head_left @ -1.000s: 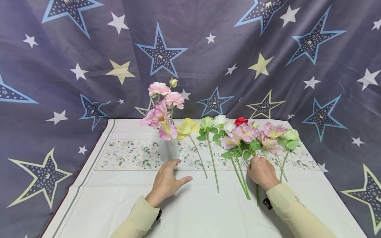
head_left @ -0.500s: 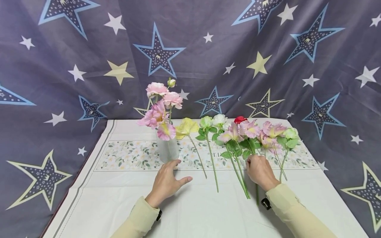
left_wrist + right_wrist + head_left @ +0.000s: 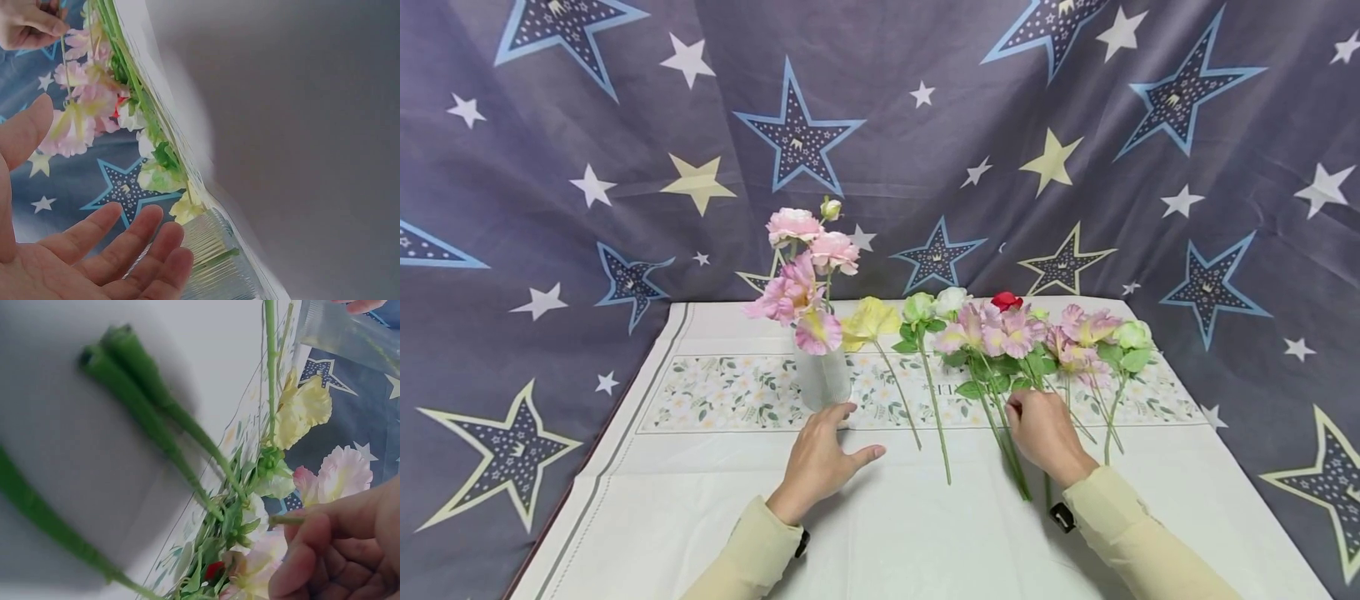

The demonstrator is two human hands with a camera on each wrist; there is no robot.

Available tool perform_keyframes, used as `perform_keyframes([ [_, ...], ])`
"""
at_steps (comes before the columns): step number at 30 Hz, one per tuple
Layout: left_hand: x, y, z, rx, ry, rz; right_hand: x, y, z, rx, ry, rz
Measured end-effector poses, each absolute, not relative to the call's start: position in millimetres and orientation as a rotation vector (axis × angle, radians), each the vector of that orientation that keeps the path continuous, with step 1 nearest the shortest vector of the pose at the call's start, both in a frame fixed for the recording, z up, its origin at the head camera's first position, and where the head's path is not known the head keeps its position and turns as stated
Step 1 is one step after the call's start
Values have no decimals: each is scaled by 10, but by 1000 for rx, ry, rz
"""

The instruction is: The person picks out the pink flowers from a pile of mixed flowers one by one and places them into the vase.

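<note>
My right hand [image 3: 1048,433] pinches the thin stem [image 3: 287,520] of a pale pink flower with yellow centres [image 3: 70,132], thumb against fingers. Its ruffled blossoms overlap other flowers in the head view. My left hand [image 3: 820,462] is spread, fingertips right at the lower part of a clear ribbed vase [image 3: 822,383]. Light pink double blooms [image 3: 833,252] and a ruffled pink flower [image 3: 790,292] stand in the vase. The left wrist view shows the ribbed wall with a green stem inside, beside the relaxed fingers.
Between the vase and my right hand lie a yellow flower [image 3: 872,321] and a green-white rose [image 3: 919,308]. A red rose [image 3: 1006,301] and white rose [image 3: 951,300] lie behind. More pink flowers [image 3: 1086,329] are at right on the white tablecloth [image 3: 925,533]. A starry curtain [image 3: 895,150] hangs behind.
My right hand has shifted slightly left, and the pale pink blossoms on the pinched stem have moved left over the roses. My left hand stays beside the vase.
</note>
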State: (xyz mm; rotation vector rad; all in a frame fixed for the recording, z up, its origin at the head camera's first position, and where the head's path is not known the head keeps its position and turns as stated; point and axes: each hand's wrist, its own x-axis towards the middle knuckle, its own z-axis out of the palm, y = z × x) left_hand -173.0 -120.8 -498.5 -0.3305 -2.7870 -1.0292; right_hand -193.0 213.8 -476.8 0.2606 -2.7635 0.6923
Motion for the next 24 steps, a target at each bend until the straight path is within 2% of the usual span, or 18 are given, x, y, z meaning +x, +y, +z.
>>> perform_keyframes([
  [24, -1715, -1209, -4966, -316, -2788, -1032, -1816, 1830, -4682, 313, -2670, 779],
])
